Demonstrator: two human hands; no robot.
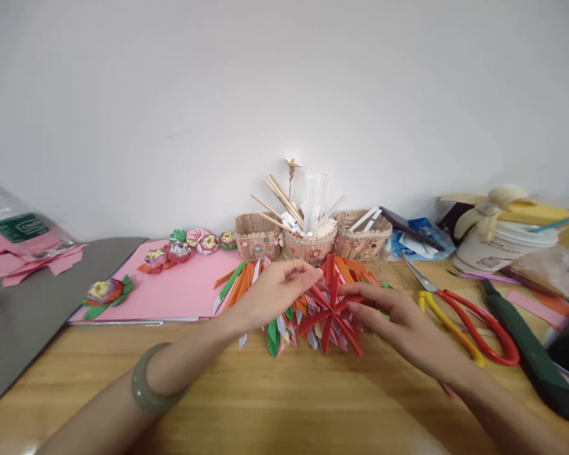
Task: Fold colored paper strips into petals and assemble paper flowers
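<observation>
A red folded-paper star (332, 311) with several pointed arms is held up between my hands. My left hand (282, 287), with a ring and a bracelet on its wrist, has its fingers bent together at the star's upper left arm. From the right, my right hand (391, 313) pinches one of the star's arms between thumb and fingers. Behind and below the star lie many folded paper pieces (274, 338) in green, orange, white and pink. My hands partly cover these pieces.
Three small baskets (313, 248) with sticks and swabs stand against the wall. Pink paper sheets (180, 287) with paper flowers (105, 292) lie left. Red-and-yellow scissors (474, 316), a green cutter (526, 354) and a white cup (493, 249) are right. A plastic bottle (23, 224) is far left.
</observation>
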